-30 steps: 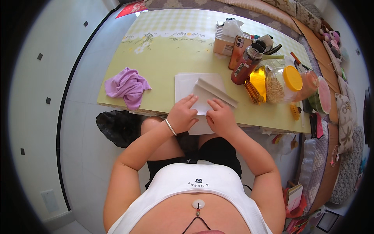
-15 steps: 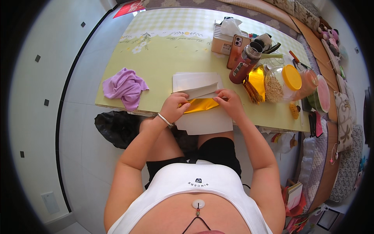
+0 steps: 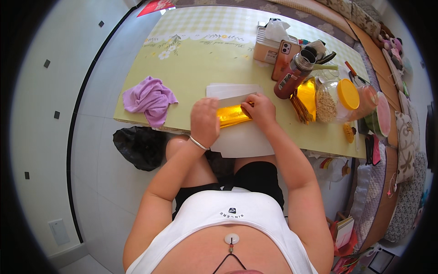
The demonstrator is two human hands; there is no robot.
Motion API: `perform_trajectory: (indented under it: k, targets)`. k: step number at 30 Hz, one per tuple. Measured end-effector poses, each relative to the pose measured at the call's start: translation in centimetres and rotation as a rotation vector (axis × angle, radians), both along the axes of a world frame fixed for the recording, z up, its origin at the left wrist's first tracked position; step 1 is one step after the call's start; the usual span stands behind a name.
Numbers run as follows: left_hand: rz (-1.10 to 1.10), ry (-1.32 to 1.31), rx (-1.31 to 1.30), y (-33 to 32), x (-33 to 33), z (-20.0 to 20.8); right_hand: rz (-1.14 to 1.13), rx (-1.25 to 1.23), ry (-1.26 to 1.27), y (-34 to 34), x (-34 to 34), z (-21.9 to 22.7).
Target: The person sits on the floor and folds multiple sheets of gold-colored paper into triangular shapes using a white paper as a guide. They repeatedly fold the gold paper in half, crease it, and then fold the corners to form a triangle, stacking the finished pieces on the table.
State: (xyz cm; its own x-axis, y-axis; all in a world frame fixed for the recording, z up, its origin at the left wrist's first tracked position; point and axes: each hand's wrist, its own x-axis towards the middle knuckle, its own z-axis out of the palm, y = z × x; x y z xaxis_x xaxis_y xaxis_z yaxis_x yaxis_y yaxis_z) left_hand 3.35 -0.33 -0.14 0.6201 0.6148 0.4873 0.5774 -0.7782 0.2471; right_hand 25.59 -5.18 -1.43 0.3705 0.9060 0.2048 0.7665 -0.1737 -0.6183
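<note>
Near the front edge of the pale green desk (image 3: 191,68), straight ahead of your lap, a shiny gold foil sheet (image 3: 232,117) lies crosswise between your two hands, on top of white paper (image 3: 244,144) that juts over the edge toward your knees. Your right hand (image 3: 261,113) has its grip pinched on the foil's right end, thumb toward you; the fingertips are tucked out of sight, so how they meet beneath cannot be seen. Your left hand (image 3: 205,119), a pale bracelet (image 3: 199,143) at its wrist, is blurred and raised at the foil's left end; it covers that end, and you cannot tell whether its grip is closed on anything. A greyish strip (image 3: 232,99) runs along the foil's far side, partly hidden by both hands, and more white paper shows beyond it. To your right, a stack of gold foil (image 3: 306,102) is partly covered by a dark red bottle (image 3: 294,77), which also overlaps a phone (image 3: 284,59). Behind the clear jar (image 3: 327,101) with a yellow lid, several items overlap too closely to sort out. To your left lies a crumpled purple cloth (image 3: 149,101); below it, a black bag (image 3: 139,148) is partly hidden by your leg.
</note>
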Motion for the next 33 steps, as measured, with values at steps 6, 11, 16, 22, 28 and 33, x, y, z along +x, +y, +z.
perform_trajectory:
  k: [6,11,16,22,28,33]
  targets:
    - [-0.226,0.314,-0.120,-3.2,1.0,-1.3,-0.003,0.016,0.088,-0.2,0.7,-0.7]
    - [-0.194,0.312,-0.075,-3.4,0.6,-2.0,-0.027,-0.034,0.123,-0.2,1.4,-0.5]
    - [-0.175,0.317,-0.065,-3.2,0.8,-1.8,-0.063,0.002,0.024,0.2,1.0,-0.9]
    - [-0.187,0.342,-0.063,-3.0,0.7,-1.9,-0.052,-0.039,0.000,0.0,0.7,-0.6]
    - [-0.211,0.462,-0.129,-3.2,0.7,-1.5,0.260,0.196,-0.523,-2.3,-2.5,-1.7]
    - [-0.283,0.460,-0.146,-2.2,-0.9,-1.8,0.402,-0.189,-0.415,-5.6,-1.6,-1.9]
